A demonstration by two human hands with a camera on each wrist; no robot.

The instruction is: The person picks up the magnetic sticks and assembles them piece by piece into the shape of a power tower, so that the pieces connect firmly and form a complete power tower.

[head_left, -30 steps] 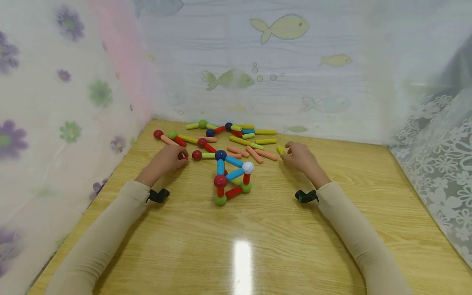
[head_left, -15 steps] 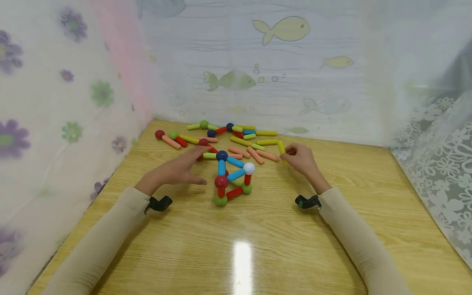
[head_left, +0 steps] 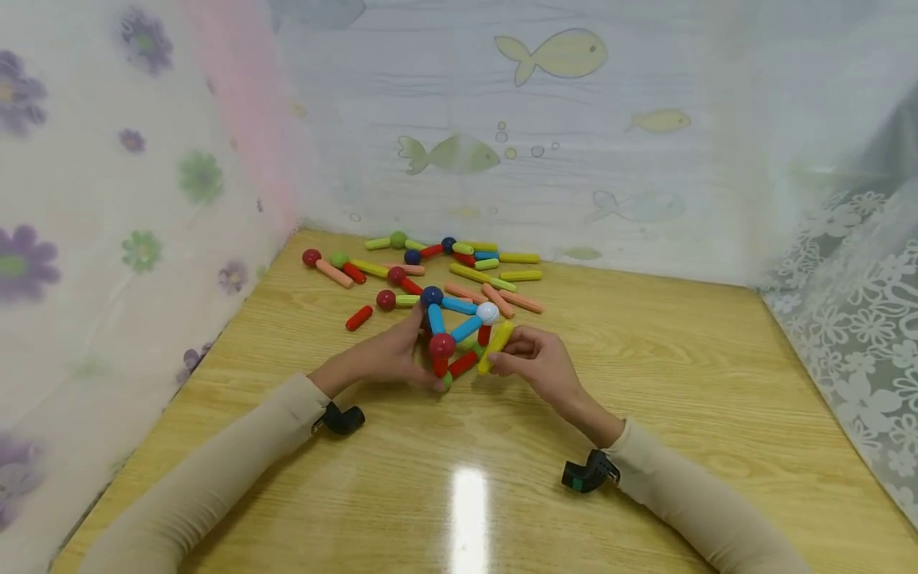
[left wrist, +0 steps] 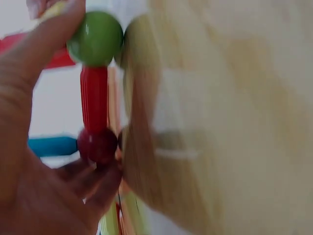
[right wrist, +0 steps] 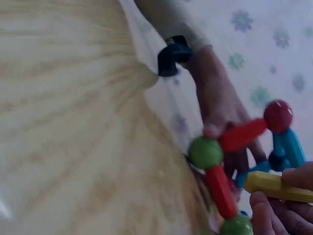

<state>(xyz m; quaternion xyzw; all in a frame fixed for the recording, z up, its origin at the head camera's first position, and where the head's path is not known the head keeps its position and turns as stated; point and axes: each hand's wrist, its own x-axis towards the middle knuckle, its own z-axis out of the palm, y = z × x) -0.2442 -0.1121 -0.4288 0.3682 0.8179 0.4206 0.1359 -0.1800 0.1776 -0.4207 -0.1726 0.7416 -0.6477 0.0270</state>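
Head view: left hand (head_left: pixel 387 352) round a glossy multicoloured ball-and-stick frame (head_left: pixel 466 328), right hand (head_left: pixel 543 365) pinching a faceted yellow stick (head_left: pixel 495 348)

The frame is near the middle of the wood-grain table (head_left: pixel 645 383). Three light-blue sticks make its top triangle, joined by a dark blue ball (head_left: pixel 432 296), a white ball (head_left: pixel 488 312) and a red ball (head_left: pixel 442 345); red sticks and green balls show below. The left hand is curled about its left side, thumb against a lower green ball (left wrist: pixel 96 38) and fingers at a dark red ball (left wrist: pixel 98 145) — the left wrist view shows both right at the wood surface, though whether they touch it cannot be told.

The right hand is nearly closed, the yellow stick between thumb and fingers. That stick slants just beside the frame's right side; contact between the two cannot be made out.

Behind the hands lie loose and joined pieces: a short red stick (head_left: pixel 359 317) beyond the left forearm, a glossy red ball (head_left: pixel 386 300) to its right, peach-coloured sticks (head_left: pixel 522 300) and another yellow stick (head_left: pixel 521 276). Both arms wear beige sleeves (head_left: pixel 215 470), with a small black camera (head_left: pixel 590 472) at each wrist — fish-printed cloth (head_left: pixel 566 54) hangs behind.
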